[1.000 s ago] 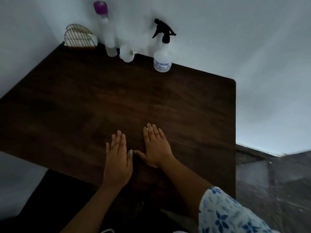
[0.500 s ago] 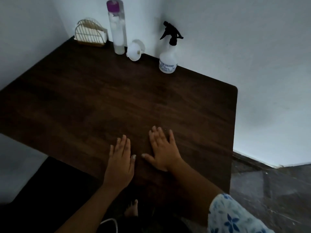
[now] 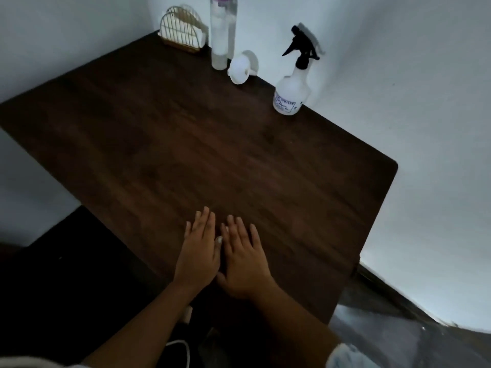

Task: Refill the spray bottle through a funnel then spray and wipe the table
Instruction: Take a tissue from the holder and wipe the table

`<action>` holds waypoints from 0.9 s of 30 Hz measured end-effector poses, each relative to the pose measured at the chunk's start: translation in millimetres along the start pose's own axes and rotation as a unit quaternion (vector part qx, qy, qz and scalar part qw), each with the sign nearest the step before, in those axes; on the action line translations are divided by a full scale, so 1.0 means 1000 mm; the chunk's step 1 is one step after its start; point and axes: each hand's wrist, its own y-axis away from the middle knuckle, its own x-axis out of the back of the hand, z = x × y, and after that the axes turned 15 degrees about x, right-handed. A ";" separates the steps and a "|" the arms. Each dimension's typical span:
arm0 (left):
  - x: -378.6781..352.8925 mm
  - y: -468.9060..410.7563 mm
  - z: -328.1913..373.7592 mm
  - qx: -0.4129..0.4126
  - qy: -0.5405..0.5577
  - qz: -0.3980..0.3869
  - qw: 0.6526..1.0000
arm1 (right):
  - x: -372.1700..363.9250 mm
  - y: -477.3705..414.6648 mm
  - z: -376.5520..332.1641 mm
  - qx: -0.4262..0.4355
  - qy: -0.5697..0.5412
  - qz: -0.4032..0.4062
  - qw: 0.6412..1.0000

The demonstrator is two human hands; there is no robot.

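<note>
One spray bottle point(image 3: 291, 91) upright at the far tabletop point(image 3: 212, 155) edge, against the wall. Left of the spray bottle: one white funnel point(image 3: 240, 69), one tall clear bottle point(image 3: 221, 35), one wire holder point(image 3: 183, 31). Open wood nearer than the spray bottle. Well short of it, by the near edge: left hand point(image 3: 198, 251) and right hand point(image 3: 244, 264), flat, fingers straight, side by side, holding nothing.

Dim and bluish throughout, with soft shadows thrown on the wall point(image 3: 398, 75) behind the spray bottle point(image 3: 291, 88). Slightly soft, bent at the edges by wide-angle distortion.

1 pale sleeve point(image 3: 345, 357) shows — bluish (blurred).
</note>
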 end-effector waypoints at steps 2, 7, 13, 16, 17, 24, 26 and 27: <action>-0.002 0.004 0.000 0.020 0.008 0.020 1.000 | 0.007 -0.018 0.024 0.022 0.036 -0.001 0.999; -0.009 0.021 0.000 0.057 0.005 0.038 0.998 | 0.026 -0.010 0.116 -0.137 0.049 0.010 0.989; -0.024 0.033 0.022 0.056 0.015 0.038 0.998 | 0.014 0.060 0.112 -0.192 0.046 0.030 0.980; -0.030 0.027 0.030 0.064 -0.003 0.045 0.997 | 0.003 0.049 0.068 -0.049 0.039 0.034 0.997; -0.031 0.025 0.033 0.064 -0.010 0.053 0.996 | 0.002 0.039 0.059 0.003 0.039 0.026 0.999; -0.028 0.000 0.050 0.069 -0.007 0.076 0.995 | 0.045 -0.057 0.143 0.006 0.061 0.003 0.998; -0.027 -0.004 0.055 0.066 -0.008 0.073 0.995 | 0.056 -0.055 0.183 -0.082 0.051 0.016 0.995; -0.027 -0.005 0.057 0.066 -0.005 0.068 0.995 | 0.058 -0.047 0.197 -0.117 0.052 0.023 0.992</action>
